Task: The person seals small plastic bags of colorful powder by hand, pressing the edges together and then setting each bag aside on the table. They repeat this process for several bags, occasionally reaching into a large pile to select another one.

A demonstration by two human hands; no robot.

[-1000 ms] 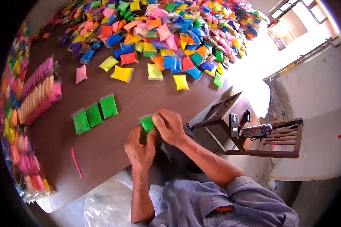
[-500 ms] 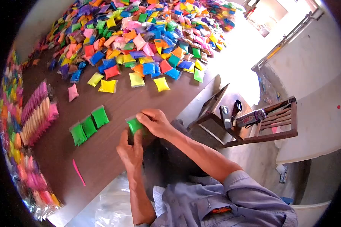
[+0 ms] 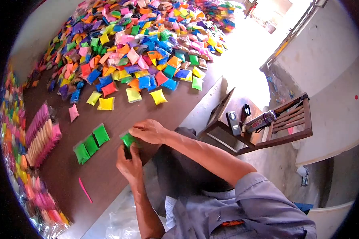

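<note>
Between my two hands is a small green clay packet (image 3: 127, 140), held just above the near edge of the brown table. The thumb and fingers of my left hand (image 3: 129, 164) pinch it from below. My right hand (image 3: 148, 131) grips its upper right part, and my fingers cover much of it. To the left, three green packets (image 3: 91, 145) lie side by side in a slanted row. A thin pink modelling tool (image 3: 85, 190) rests on the table below that row.
A large heap of multicoloured packets (image 3: 139, 51) covers the table's far side. Bundled pink and beige tools (image 3: 42, 139) stand at the left, beside more bagged packets (image 3: 32, 191). On the right, a wooden chair (image 3: 273, 135) holds a metal flask (image 3: 261, 121) and a dark device (image 3: 233, 122).
Both hands have moved a little left with the green packet, closer to the row of three. The whole view has shifted slightly. The packets on the table appear unmoved.
</note>
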